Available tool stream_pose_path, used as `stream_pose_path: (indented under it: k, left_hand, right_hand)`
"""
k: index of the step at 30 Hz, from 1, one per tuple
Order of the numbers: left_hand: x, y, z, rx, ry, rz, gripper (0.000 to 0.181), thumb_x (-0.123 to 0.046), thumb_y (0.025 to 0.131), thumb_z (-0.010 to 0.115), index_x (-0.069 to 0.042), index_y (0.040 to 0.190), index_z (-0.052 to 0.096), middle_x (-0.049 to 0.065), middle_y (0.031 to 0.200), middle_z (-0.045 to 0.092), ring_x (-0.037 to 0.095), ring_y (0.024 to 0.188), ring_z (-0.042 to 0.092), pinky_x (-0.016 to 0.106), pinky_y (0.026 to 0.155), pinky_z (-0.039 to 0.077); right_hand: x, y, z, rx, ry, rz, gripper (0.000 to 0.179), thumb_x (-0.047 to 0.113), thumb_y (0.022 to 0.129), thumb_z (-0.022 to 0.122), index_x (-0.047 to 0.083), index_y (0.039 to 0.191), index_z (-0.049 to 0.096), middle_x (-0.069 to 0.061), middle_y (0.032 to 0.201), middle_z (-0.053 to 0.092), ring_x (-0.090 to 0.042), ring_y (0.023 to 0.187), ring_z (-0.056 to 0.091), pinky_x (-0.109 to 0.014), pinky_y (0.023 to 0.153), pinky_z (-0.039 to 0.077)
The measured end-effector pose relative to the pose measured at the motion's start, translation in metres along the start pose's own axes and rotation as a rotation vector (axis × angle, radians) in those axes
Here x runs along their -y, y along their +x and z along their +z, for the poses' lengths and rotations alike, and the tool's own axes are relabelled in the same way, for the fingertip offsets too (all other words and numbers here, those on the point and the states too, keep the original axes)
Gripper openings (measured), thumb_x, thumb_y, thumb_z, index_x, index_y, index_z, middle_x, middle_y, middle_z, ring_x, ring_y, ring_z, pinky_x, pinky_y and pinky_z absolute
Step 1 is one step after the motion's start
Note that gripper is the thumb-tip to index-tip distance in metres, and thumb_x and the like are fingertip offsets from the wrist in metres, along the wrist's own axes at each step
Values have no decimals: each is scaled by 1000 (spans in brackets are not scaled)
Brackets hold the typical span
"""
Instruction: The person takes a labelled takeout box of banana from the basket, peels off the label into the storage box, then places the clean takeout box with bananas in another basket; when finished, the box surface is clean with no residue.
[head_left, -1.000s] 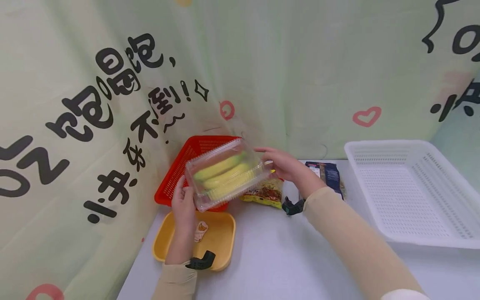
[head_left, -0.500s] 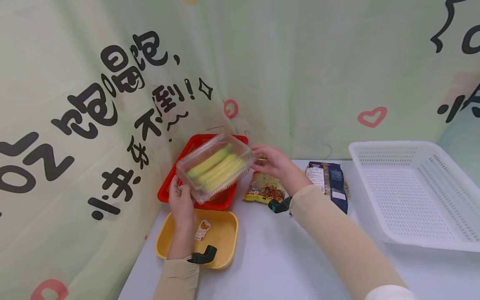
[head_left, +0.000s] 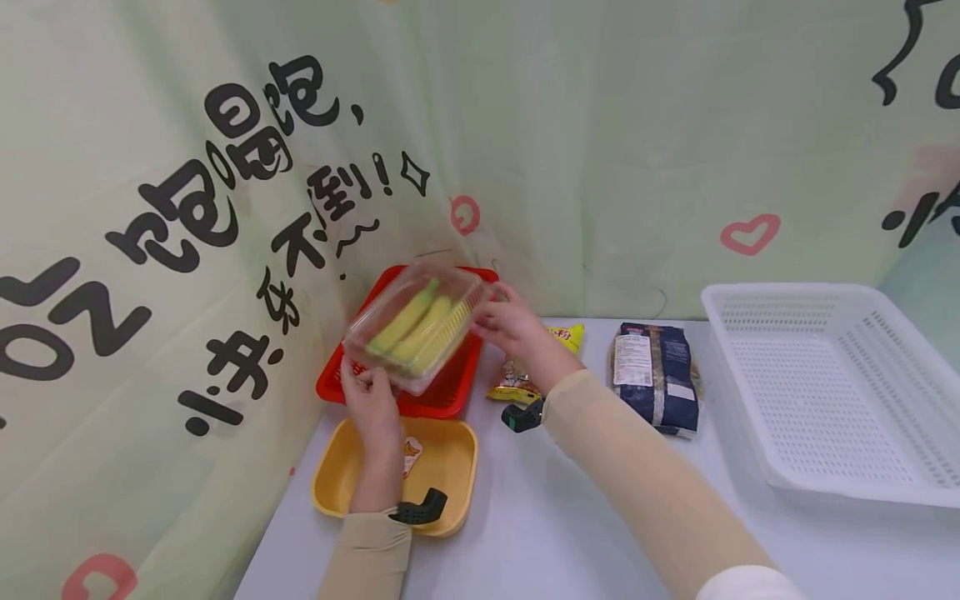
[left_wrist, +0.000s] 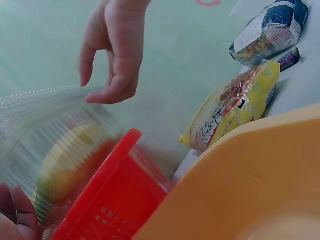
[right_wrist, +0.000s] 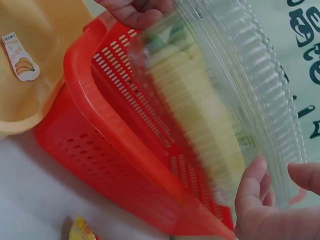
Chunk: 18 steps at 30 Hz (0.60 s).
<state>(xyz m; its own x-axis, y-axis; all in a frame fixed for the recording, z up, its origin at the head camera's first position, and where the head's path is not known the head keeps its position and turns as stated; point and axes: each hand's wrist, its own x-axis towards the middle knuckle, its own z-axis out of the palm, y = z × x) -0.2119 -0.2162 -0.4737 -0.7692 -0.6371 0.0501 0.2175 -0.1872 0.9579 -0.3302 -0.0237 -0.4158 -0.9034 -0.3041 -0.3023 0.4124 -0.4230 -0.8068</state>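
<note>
A clear plastic clamshell box (head_left: 461, 292) with yellow-green bananas (head_left: 420, 329) inside is held tilted above the red basket (head_left: 442, 404). My left hand (head_left: 375, 408) grips its near left corner. On the opposite end, my right hand (head_left: 513, 329) pinches the box's edge between thumb and fingers, as the right wrist view also shows. The box hides much of the basket's inside. Just below my left hand stands a yellow plastic tub (head_left: 442, 492), and a small banana-printed tag (right_wrist: 22, 60) lies in it.
Behind my right hand lies a yellow snack packet (head_left: 567, 336), partly hidden. A dark blue bag (head_left: 660, 379) is to its right. The big white basket (head_left: 780, 479) stands at the far right. A printed curtain (head_left: 600, 167) hangs behind the table.
Both hands have carried the banana box leftward, and it now hangs over the red basket. The box has turned a little, and my right hand has come off the view of the blue bag.
</note>
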Motion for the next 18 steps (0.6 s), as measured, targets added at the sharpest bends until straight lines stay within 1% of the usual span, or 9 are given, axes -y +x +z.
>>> stream_pose_path:
  k: [1, 3, 5, 8, 10, 12, 14, 18]
  left_hand:
    - [1, 0, 0, -1, -7, 0, 65, -14, 97, 51, -30, 156, 26, 0, 88, 42, 16, 81, 45, 18, 71, 48]
    - [1, 0, 0, -3, -20, -4, 67, -14, 97, 53, -31, 156, 25, 1, 88, 41, 16, 83, 46, 19, 73, 50]
    - [2, 0, 0, -4, -21, -15, 69, -16, 97, 55, -34, 156, 24, 1, 89, 42, 17, 89, 48, 19, 77, 51]
    - [3, 1, 0, -11, -22, -27, 71, -17, 97, 56, -36, 156, 22, 1, 92, 43, 17, 96, 50, 19, 83, 52]
    - [4, 2, 0, -20, -15, -26, 71, -18, 97, 56, -36, 156, 21, 1, 93, 45, 18, 95, 51, 19, 84, 53]
    - [5, 3, 1, -32, -5, -14, 71, -17, 97, 55, -34, 157, 20, 1, 92, 46, 18, 91, 50, 19, 82, 52]
    - [6, 5, 2, -42, 2, -5, 71, -16, 98, 54, -32, 157, 19, 0, 91, 46, 17, 88, 50, 19, 81, 52]
    - [7, 6, 2, -52, 27, 6, 72, -15, 98, 53, -29, 158, 17, 0, 89, 45, 16, 85, 49, 18, 76, 49]
  right_hand:
    - [-2, 0, 3, 3, 2, -1, 79, -5, 91, 58, 27, 156, 25, -11, 117, 53, -20, 87, 59, -29, 84, 57]
    - [-4, -1, 8, -8, -14, 2, 82, -3, 91, 59, 30, 157, 22, -11, 120, 52, -20, 88, 60, -31, 84, 58]
    - [-8, -1, 11, -8, -42, 5, 85, -1, 92, 59, 33, 157, 18, -12, 126, 50, -22, 92, 60, -35, 88, 58]
    - [-13, 2, 15, 7, -91, 21, 88, 3, 92, 63, 37, 157, 15, -11, 133, 47, -24, 98, 60, -42, 96, 55]
    - [-16, 3, 18, 29, -119, 32, 89, 6, 93, 63, 39, 157, 12, -11, 133, 47, -25, 99, 61, -45, 97, 54]
    - [-19, 3, 21, 48, -147, 37, 89, 7, 94, 63, 39, 158, 10, -12, 129, 48, -24, 97, 61, -46, 97, 54]
    - [-22, 4, 24, 46, -174, 37, 88, 8, 94, 62, 38, 158, 9, -12, 125, 51, -23, 94, 62, -45, 96, 55]
    - [-27, 8, 27, 14, -213, 29, 85, 9, 94, 61, 34, 158, 11, -12, 119, 53, -22, 89, 62, -43, 92, 57]
